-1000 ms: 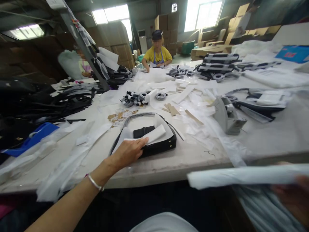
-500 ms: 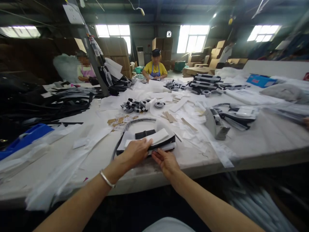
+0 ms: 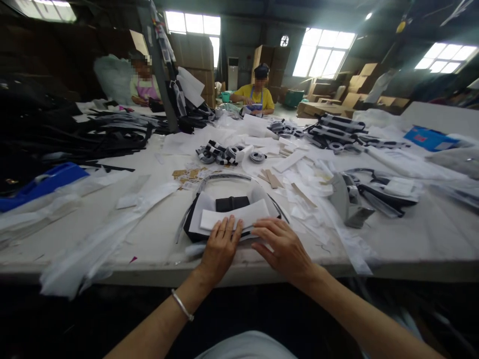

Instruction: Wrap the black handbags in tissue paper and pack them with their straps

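Note:
A black bag lies on the table before me, its wrapped handle arching away toward the back. Across it rests a white foam strip, and behind the strip a black tab shows. My left hand lies flat on the strip, fingers stretched out. My right hand is at the strip's right end, its fingers apart and slightly bent; it grips nothing that I can see. The bag's near edge is partly hidden under my hands.
A tape dispenser stands to the right, with another wrapped bag beyond it. Rolled straps and paper scraps lie behind. Plastic film spreads at left near a blue holder. Two co-workers sit across the table.
My left hand has flattened onto the foam strip. The right hand has left the bag's near edge and moved to the strip's right end. The bag now lies flatter, and the view has shifted.

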{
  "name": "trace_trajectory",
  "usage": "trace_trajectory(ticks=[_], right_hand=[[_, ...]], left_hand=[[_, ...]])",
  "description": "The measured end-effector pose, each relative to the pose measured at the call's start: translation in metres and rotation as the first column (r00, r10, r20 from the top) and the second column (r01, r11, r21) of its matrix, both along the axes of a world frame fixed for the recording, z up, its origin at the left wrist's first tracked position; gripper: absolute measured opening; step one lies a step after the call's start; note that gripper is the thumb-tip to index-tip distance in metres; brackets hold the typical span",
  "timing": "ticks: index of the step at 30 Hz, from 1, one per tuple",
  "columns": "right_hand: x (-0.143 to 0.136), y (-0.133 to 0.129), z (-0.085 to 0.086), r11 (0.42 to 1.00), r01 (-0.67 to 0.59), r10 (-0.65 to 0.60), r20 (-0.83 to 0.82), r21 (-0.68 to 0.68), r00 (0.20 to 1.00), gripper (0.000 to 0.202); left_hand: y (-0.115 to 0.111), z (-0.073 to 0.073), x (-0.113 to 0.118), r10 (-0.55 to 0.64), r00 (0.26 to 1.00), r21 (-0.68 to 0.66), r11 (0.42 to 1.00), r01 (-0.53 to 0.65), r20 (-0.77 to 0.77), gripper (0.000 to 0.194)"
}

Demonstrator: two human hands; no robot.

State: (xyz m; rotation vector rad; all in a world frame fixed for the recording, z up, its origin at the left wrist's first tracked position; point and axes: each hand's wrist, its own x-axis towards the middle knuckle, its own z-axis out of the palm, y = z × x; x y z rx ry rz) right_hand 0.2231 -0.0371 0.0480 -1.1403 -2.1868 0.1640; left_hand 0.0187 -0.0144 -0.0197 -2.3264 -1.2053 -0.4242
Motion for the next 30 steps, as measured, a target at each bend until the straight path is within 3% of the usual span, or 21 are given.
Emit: trace_trajectory(ticks=[2, 4, 7, 12, 18, 23, 30], right_hand=[[-0.003, 0.017, -0.002, 0.980, -0.084, 0.048, 0.200, 0.179, 0.979, 0.025], [-0.004, 0.034, -0.009, 0.964, -0.098, 0.016, 0.310, 0.249, 0.951, 0.022], [-0.002, 0.047, -0.020, 0.946, -0.103, -0.017, 0.364, 0.308, 0.931, 0.016], [0.002, 0.045, -0.023, 0.889, -0.186, 0.001, 0.404, 0.418, 0.915, 0.028], [0.006, 0.046, -0.033, 0.863, -0.222, 0.014, 0.417, 0.455, 0.909, 0.029], [0.011, 0.049, -0.052, 0.868, -0.203, 0.052, 0.323, 0.454, 0.945, 0.027], [0.003, 0.040, -0.060, 0.903, -0.120, -0.030, 0.341, 0.412, 0.940, 0.028]], left_hand=[[0.001, 0.001, -0.001, 0.001, 1.000, 0.000, 1.000, -0.001, 0.007, 0.051], [0.003, 0.004, -0.002, -0.011, 1.000, -0.017, 1.000, 0.011, 0.024, 0.049], [0.008, 0.010, -0.004, -0.048, 0.997, -0.060, 0.997, 0.052, 0.055, 0.046], [0.016, 0.013, -0.006, -0.072, 0.995, -0.068, 0.995, 0.076, 0.062, 0.042], [0.006, 0.002, -0.001, -0.015, 0.999, 0.030, 0.999, 0.016, -0.028, 0.048], [0.000, 0.004, 0.011, 0.053, 0.984, 0.023, 0.998, -0.050, -0.172, 0.049], [0.017, 0.016, 0.005, -0.077, 0.965, -0.075, 0.995, 0.060, -0.249, 0.044]])
